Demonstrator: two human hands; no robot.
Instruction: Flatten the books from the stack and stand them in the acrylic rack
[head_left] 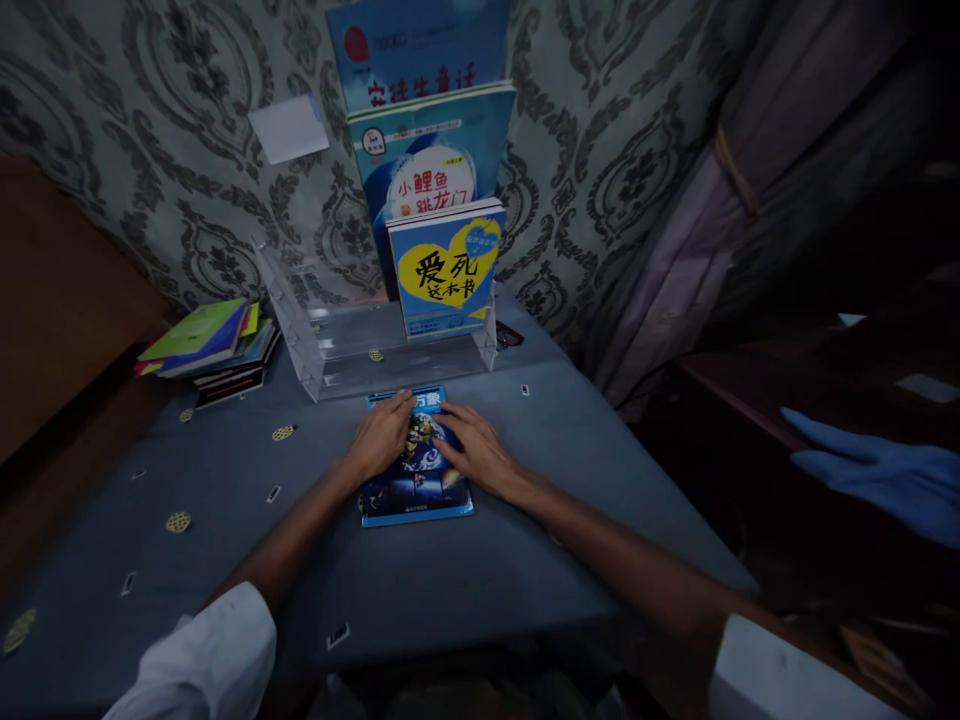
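Note:
A dark blue book (pixel 420 490) with a globe on its cover lies flat on the table, in front of a clear acrylic book rack. My left hand (pixel 380 437) rests on the upper left of the cover, fingers stretched out. On the right side of the same cover lies my right hand (pixel 478 448), its fingers spread. Part of the cover's title is hidden under the hands. The clear rack (pixel 360 375) holds a blue book with a yellow heart (pixel 448 270), a teal book (pixel 435 150) behind it and a taller blue book (pixel 420 45) at the back.
A messy stack of thin books (pixel 206 345) sits left of the rack. Dark glasses (pixel 509 336) lie by the rack's right end. A grey-blue cloth (pixel 570 480) covers the table. Purple curtain (pixel 675 200) hangs at the right, with a blue glove (pixel 885 465) lower down.

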